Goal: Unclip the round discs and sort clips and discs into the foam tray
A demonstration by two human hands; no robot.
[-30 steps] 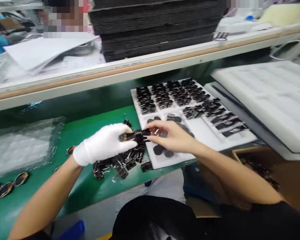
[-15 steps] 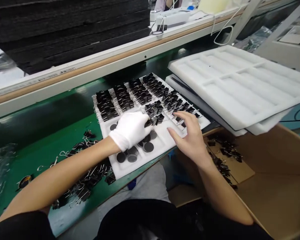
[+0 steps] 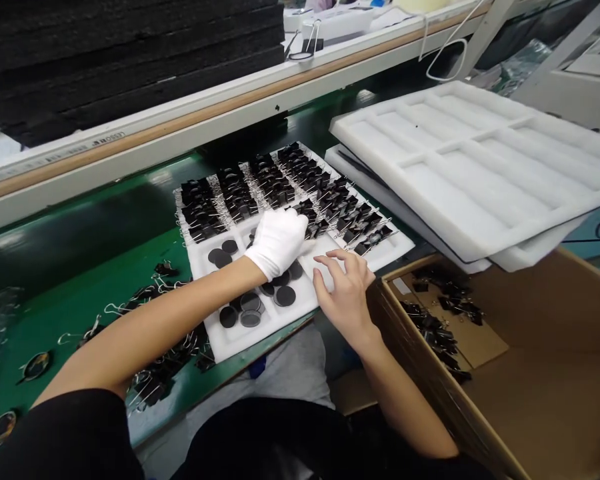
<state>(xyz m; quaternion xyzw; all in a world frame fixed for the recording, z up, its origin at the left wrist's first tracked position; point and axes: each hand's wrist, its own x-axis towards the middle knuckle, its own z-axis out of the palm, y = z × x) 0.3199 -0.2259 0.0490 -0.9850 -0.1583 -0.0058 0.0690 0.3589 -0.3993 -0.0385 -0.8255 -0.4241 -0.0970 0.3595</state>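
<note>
A white foam tray (image 3: pixel 227 348) lies at a slant on the green bench. Its far and right compartments hold rows of black binder clips (image 3: pixel 237 195) with wire handles. Flat dark grey discs (image 3: pixel 285 296) lie in the near compartments. My left hand (image 3: pixel 281 241), in a white glove, is closed over the middle of the tray beside the clips; its fingertips, and anything in them, are hidden. My bare right hand (image 3: pixel 347 283) is just right of it over the tray's near edge, fingers bent and apart, with nothing visible in them.
Loose binder clips (image 3: pixel 153 385) are heaped left of the tray. To the right stand a cardboard box (image 3: pixel 555 400) with more clips and stacked white foam trays (image 3: pixel 420 159). A stack of black foam (image 3: pixel 130 70) is on the shelf behind. Round clipped items (image 3: pixel 36 367) lie far left.
My left hand has moved a little right and farther over the tray. My right hand has drawn back from the right-hand clips, left and nearer me. The view has shifted slightly.
</note>
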